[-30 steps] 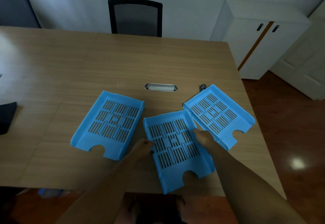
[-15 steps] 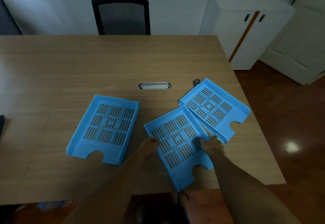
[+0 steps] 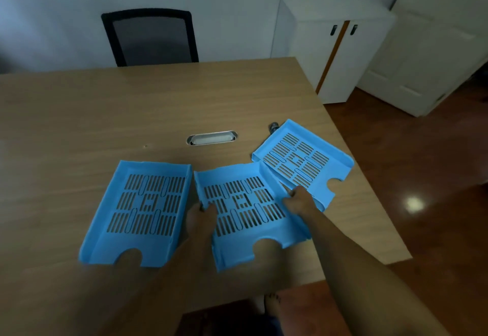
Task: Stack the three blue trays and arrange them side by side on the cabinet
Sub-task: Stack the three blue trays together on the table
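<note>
Three slotted blue trays lie on the wooden table [image 3: 132,114]. The left tray [image 3: 140,211] rests flat. I hold the middle tray [image 3: 245,209] by both sides, tilted up off the table: my left hand [image 3: 200,217] grips its left wall and my right hand [image 3: 298,201] grips its right wall. Its far right corner overlaps the right tray [image 3: 303,161], which sits angled near the table's right edge. The white cabinet [image 3: 335,45] stands beyond the table at the back right.
A black mesh chair [image 3: 150,37] stands behind the table. A metal cable grommet [image 3: 211,138] is set in the tabletop. A small dark object [image 3: 273,126] lies behind the right tray. A white door [image 3: 435,58] is at far right.
Both hands have taken hold of the middle tray, lifted it and swung it toward the left tray. The view has shifted left and down.
</note>
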